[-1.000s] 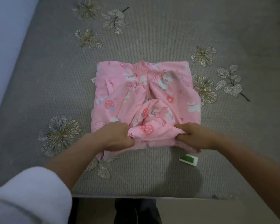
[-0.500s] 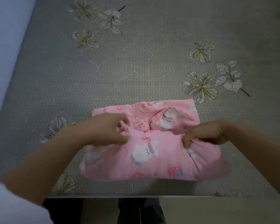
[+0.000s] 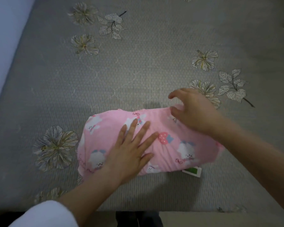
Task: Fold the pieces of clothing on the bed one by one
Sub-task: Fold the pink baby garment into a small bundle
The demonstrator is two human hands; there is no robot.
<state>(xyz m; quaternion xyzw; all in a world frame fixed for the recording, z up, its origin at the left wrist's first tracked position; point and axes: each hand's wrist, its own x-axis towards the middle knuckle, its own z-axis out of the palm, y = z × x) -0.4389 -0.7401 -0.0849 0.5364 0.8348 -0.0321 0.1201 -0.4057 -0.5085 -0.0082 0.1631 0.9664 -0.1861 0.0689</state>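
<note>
A pink garment [image 3: 184,145] printed with white bunnies and strawberries lies folded into a compact bundle near the front edge of the bed. My left hand [image 3: 131,149] lies flat on its middle with straight, spread fingers pressing it down. Over the bundle's far right corner is my right hand [image 3: 192,112], fingers loosely spread and holding nothing, its palm over the cloth. A green and white tag [image 3: 193,171] sticks out from under the bundle's near right edge.
The bed [image 3: 138,66] carries a grey ribbed cover with embroidered flowers and leaves. A pale wall [image 3: 5,30] runs along the left side. The bed's front edge [image 3: 187,212] is close below the bundle, with dark trousers beyond it.
Both hands gripped the garment's near edge, folded it over into a bundle, then let go. The left hand now lies flat on top and the right hand has opened.
</note>
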